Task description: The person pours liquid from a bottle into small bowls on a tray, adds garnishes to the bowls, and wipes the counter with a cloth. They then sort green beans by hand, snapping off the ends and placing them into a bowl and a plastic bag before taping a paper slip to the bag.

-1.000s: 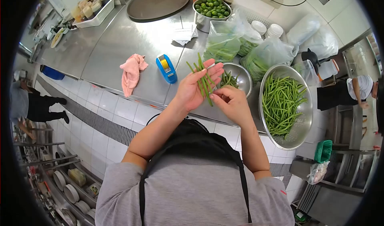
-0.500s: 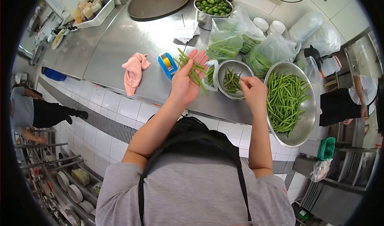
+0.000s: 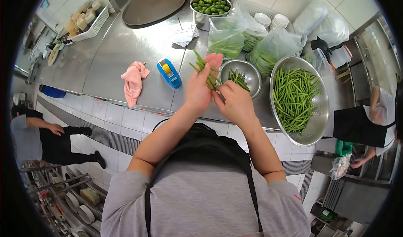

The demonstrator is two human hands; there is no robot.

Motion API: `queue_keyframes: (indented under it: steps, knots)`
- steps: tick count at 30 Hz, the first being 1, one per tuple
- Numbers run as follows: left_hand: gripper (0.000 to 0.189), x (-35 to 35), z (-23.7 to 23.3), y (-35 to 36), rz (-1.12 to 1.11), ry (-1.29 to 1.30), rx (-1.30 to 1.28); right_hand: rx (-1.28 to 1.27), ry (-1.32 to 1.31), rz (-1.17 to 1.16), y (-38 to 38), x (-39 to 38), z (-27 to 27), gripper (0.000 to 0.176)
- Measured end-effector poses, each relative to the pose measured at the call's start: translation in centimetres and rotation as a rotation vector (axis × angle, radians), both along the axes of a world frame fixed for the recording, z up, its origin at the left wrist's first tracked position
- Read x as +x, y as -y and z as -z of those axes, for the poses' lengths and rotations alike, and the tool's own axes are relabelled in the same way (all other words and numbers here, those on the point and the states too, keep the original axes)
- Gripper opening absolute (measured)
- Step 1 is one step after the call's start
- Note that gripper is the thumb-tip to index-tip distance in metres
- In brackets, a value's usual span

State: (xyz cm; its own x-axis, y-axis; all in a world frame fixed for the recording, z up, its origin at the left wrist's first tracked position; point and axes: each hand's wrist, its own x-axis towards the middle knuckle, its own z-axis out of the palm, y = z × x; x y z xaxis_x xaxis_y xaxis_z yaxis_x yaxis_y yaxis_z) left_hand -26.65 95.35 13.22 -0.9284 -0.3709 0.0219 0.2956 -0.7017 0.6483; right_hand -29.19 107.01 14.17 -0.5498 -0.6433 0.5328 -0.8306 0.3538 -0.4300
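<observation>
My left hand point(image 3: 199, 89) holds a small bunch of green beans point(image 3: 199, 62), its thumb pressed across them and the tips sticking out past the fingers. Close beside it, my right hand point(image 3: 236, 102) has thumb and fingers pinched at the lower ends of the bunch; what lies between those fingertips is hidden. Just beyond my right hand stands a small steel bowl point(image 3: 254, 78) with bean pieces point(image 3: 238, 78) inside. To the right, a large steel colander point(image 3: 322, 118) is heaped with whole green beans point(image 3: 295, 98).
Left of my hands are a blue tape dispenser point(image 3: 169, 73) and a pink cloth point(image 3: 134, 82). Behind stand plastic bags of greens point(image 3: 226, 39), a pot of limes point(image 3: 210, 5), papers on a spike point(image 3: 183, 36) and a round tray point(image 3: 154, 7). People move at left point(image 3: 26, 137) and right point(image 3: 363, 125).
My right hand has come from over the small bowl leftward to the beans in my left hand. My view has shifted slightly. The people at both sides have moved.
</observation>
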Motion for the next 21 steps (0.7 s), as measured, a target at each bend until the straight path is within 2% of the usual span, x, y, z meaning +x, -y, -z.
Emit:
queue_keyframes:
  steps: [1, 3, 5, 6, 7, 8, 9, 12, 13, 15, 16, 19, 21]
  knots:
    - [0.034, -0.1, 0.3, -0.2, 0.033, -0.036, -0.083, 0.022, -0.048, 0.017, 0.0, -0.3, 0.2, 0.009]
    - [0.034, -0.3, 0.5, -0.6, 0.053, -0.032, -0.070, 0.040, -0.099, 0.043, -0.2, -1.0, 0.6, 0.007]
    - [0.033, -0.8, 0.5, -0.8, 0.071, -0.032, -0.053, -0.290, 0.184, 0.007, -0.7, -1.8, 0.9, 0.003]
    - [0.033, -1.1, 0.5, -0.7, 0.085, 0.010, 0.052, -0.290, 0.181, 0.008, -1.1, -2.1, 1.1, 0.003]
    - [0.033, -1.2, 0.6, -0.7, 0.097, 0.056, 0.158, -0.397, 0.343, 0.067, -1.6, -2.3, 1.2, 0.003]
    - [0.033, -1.5, 0.8, -0.7, 0.095, 0.055, 0.156, -0.504, 0.508, 0.125, -2.0, -2.6, 1.5, 0.003]
    - [0.034, -1.9, 1.2, -0.6, 0.076, 0.073, 0.189, -0.507, 0.507, 0.122, -2.3, -3.3, 1.9, 0.003]
    - [0.034, -2.9, 1.9, -0.3, 0.032, 0.098, 0.214, -0.141, 0.350, 0.336, -3.4, -5.1, 3.5, 0.013]
    - [0.034, -3.3, 1.9, -0.3, 0.003, 0.102, 0.209, -0.147, 0.345, 0.341, -3.6, -5.0, 3.6, 0.013]
    - [0.035, -4.0, 1.8, -0.2, -0.012, 0.087, 0.195, -0.263, 0.491, 0.180, -3.7, -4.1, 3.2, 0.015]
    - [0.035, -4.0, 1.9, -0.3, -0.029, 0.085, 0.184, -0.216, 0.494, 0.113, -3.6, -3.4, 2.4, 0.013]
    - [0.035, -4.2, 1.2, -0.7, 0.000, 0.094, 0.188, -0.130, 0.424, 0.011, -3.1, -3.2, 2.9, 0.012]
    - [0.034, -4.1, 0.9, -0.6, 0.003, 0.084, 0.213, -0.187, 0.428, 0.031, -2.9, -3.1, 2.8, 0.011]
